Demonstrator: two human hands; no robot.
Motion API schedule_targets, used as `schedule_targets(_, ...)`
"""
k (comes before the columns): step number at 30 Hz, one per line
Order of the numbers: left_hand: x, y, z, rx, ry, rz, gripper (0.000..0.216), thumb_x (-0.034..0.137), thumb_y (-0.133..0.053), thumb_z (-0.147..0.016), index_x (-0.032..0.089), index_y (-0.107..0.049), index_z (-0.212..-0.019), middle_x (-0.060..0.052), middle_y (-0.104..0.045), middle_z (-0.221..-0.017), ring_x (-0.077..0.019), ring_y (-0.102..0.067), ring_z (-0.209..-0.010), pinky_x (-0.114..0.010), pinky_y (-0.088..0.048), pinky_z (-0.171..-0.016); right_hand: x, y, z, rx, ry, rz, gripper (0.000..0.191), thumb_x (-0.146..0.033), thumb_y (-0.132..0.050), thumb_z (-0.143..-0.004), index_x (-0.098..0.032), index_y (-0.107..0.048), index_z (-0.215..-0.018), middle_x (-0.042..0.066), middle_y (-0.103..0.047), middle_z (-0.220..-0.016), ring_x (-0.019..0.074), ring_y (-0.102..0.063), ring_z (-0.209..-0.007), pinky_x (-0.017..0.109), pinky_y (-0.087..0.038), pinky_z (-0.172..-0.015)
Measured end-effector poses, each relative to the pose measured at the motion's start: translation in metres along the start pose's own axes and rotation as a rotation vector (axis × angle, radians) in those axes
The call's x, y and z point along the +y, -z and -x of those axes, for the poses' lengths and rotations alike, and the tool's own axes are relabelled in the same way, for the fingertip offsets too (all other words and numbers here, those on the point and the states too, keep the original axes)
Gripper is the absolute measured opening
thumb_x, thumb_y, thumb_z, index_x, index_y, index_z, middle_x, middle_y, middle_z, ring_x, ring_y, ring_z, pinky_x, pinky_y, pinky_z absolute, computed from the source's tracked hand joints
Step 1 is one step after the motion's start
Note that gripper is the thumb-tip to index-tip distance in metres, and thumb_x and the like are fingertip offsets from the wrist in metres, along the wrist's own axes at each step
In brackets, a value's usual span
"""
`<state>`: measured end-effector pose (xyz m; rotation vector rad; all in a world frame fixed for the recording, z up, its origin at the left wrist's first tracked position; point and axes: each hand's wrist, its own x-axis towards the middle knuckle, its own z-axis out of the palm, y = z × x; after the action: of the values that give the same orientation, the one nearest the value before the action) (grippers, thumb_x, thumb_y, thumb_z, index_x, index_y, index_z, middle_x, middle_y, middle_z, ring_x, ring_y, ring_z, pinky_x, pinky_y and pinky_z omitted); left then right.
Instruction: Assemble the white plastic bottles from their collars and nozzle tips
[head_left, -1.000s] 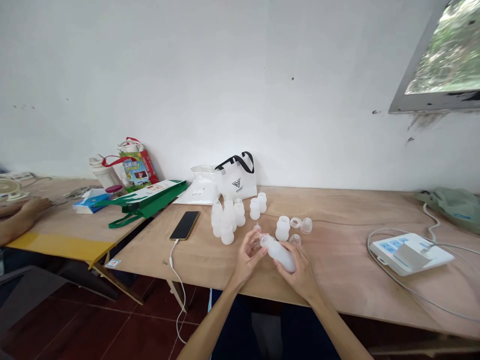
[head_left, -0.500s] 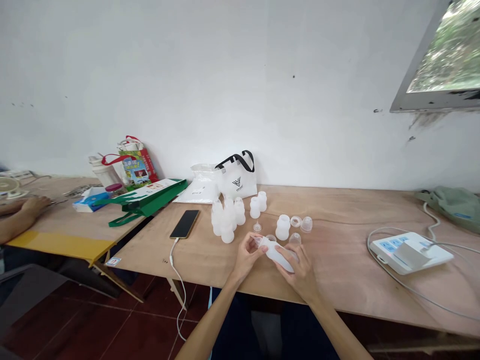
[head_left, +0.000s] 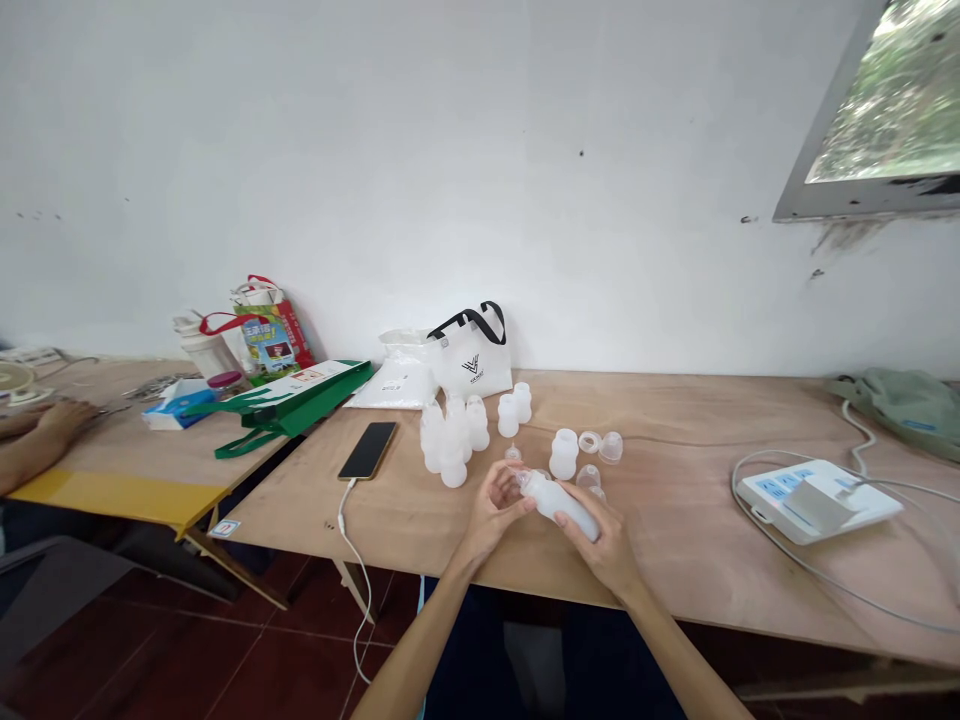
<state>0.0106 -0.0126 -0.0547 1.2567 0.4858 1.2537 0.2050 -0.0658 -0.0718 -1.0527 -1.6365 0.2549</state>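
A translucent white baby bottle [head_left: 561, 503] is tilted between both hands above the table's front part. My right hand [head_left: 604, 532] wraps round its body at the lower right. At its upper left end, the fingers of my left hand [head_left: 495, 505] are closed round the clear nipple [head_left: 523, 482]. Just behind my left hand lies a loose clear nipple [head_left: 513, 453]. An open white bottle [head_left: 564, 454] stands beyond my right hand, with a ring collar [head_left: 590, 442] and a clear cap [head_left: 611, 447] beside it. Another clear cap [head_left: 589, 476] is partly hidden by my right hand.
Several capped bottles [head_left: 453, 445] cluster left of centre, with open bottles [head_left: 508, 415] behind. A phone [head_left: 367, 450] on a cable lies left; a power strip [head_left: 817, 500] with cables lies right. Bags [head_left: 474, 365] stand against the wall. Another person's hand [head_left: 71, 418] rests far left.
The bottle has turned slightly in my hands, its lower end now further out from my right fingers. My left fingers have shifted at the nipple end. The view has moved a little.
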Motion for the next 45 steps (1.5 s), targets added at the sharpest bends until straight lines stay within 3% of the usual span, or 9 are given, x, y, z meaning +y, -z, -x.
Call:
schedule_targets(6, 0.0068, -0.0022, 0.0044, -0.095, 0.016, -0.004, 0.056, 0.038, -0.085, -0.080, 0.022, -0.058, -0.127, -0.014, -0.067, -0.129, -0.0289, -0.063, -0.121, -0.040, -0.048, -0.103, -0.0023, 0.0004, -0.0013, -0.009, -0.068, -0.048, 0.032, -0.040, -0.064, -0.097, -0.024, -0.071, -0.123, 0.007, -0.078, -0.117, 0.0264, -0.075, -0.101, 0.038, -0.061, -0.087)
schedule_targets(12, 0.0037, -0.0025, 0.0022, 0.147, 0.002, -0.110, 0.047, 0.045, -0.085, -0.078, 0.022, -0.064, -0.113, -0.006, -0.068, -0.108, -0.0227, -0.066, -0.104, -0.035, -0.051, -0.095, -0.0082, -0.0014, -0.0031, 0.028, 0.027, 0.045, 0.036, -0.036, -0.069, -0.094, -0.026, -0.069, -0.128, 0.006, -0.076, -0.119, 0.0259, -0.073, -0.102, 0.040, -0.060, -0.089)
schedule_targets(14, 0.0017, -0.0014, 0.0006, 0.169, 0.015, -0.098, 0.050, 0.043, -0.086, -0.077, 0.023, -0.062, -0.115, -0.004, -0.068, -0.101, -0.0208, -0.066, -0.098, -0.033, -0.051, -0.091, -0.0081, -0.0007, -0.0029, 0.019, 0.023, 0.034, 0.035, -0.036, -0.067, -0.094, -0.026, -0.070, -0.127, 0.007, -0.076, -0.119, 0.0263, -0.073, -0.103, 0.039, -0.060, -0.088)
schedule_targets(21, 0.0041, -0.0038, 0.0012, 0.071, -0.009, -0.037, 0.059, 0.039, -0.084, -0.081, 0.025, -0.052, -0.129, -0.006, -0.070, -0.107, -0.0205, -0.066, -0.102, -0.036, -0.050, -0.096, -0.0051, 0.0022, -0.0017, 0.112, -0.112, -0.005, 0.032, -0.041, -0.061, -0.098, -0.021, -0.074, -0.119, 0.009, -0.079, -0.112, 0.0283, -0.076, -0.098, 0.038, -0.063, -0.081)
schedule_targets(30, 0.0025, 0.0002, 0.0000, 0.151, 0.006, -0.117, 0.047, 0.044, -0.085, -0.078, 0.021, -0.062, -0.113, -0.005, -0.069, -0.100, -0.0217, -0.067, -0.098, -0.034, -0.052, -0.090, -0.0048, -0.0034, -0.0008, -0.003, 0.080, 0.086, 0.034, -0.035, -0.066, -0.096, -0.026, -0.069, -0.129, 0.007, -0.076, -0.120, 0.0272, -0.073, -0.104, 0.042, -0.061, -0.089)
schedule_targets(35, 0.0054, -0.0010, 0.0018, -0.013, -0.007, -0.008, 0.062, 0.038, -0.082, -0.083, 0.025, -0.051, -0.136, -0.011, -0.070, -0.119, -0.0248, -0.066, -0.111, -0.037, -0.053, -0.095, -0.0022, -0.0006, 0.0001, 0.016, 0.001, 0.017, 0.031, -0.036, -0.064, -0.098, -0.025, -0.070, -0.126, 0.006, -0.077, -0.119, 0.0261, -0.075, -0.103, 0.039, -0.062, -0.087)
schedule_targets(38, 0.0072, -0.0024, 0.0030, -0.018, -0.037, -0.033, 0.064, 0.040, -0.081, -0.084, 0.024, -0.051, -0.139, -0.013, -0.065, -0.130, -0.0253, -0.063, -0.118, -0.037, -0.050, -0.099, -0.0034, -0.0024, -0.0003, 0.039, 0.019, 0.045, 0.032, -0.034, -0.066, -0.097, -0.025, -0.070, -0.127, 0.007, -0.077, -0.120, 0.0261, -0.074, -0.103, 0.040, -0.061, -0.088)
schedule_targets(42, 0.0045, -0.0014, 0.0019, 0.071, -0.005, -0.119, 0.052, 0.042, -0.082, -0.082, 0.022, -0.060, -0.125, -0.008, -0.068, -0.111, -0.0225, -0.065, -0.106, -0.033, -0.051, -0.092, -0.0063, -0.0048, -0.0015, 0.027, 0.079, 0.108, 0.035, -0.033, -0.068, -0.095, -0.026, -0.069, -0.130, 0.007, -0.076, -0.118, 0.0267, -0.074, -0.100, 0.041, -0.061, -0.085)
schedule_targets(45, 0.0023, 0.0000, 0.0017, 0.063, 0.010, -0.094, 0.053, 0.040, -0.084, -0.080, 0.023, -0.058, -0.123, -0.007, -0.069, -0.107, -0.0226, -0.066, -0.105, -0.033, -0.052, -0.090, -0.0061, -0.0028, -0.0016, 0.012, 0.055, 0.072, 0.034, -0.034, -0.067, -0.095, -0.027, -0.070, -0.128, 0.006, -0.077, -0.118, 0.0268, -0.074, -0.102, 0.042, -0.061, -0.087)
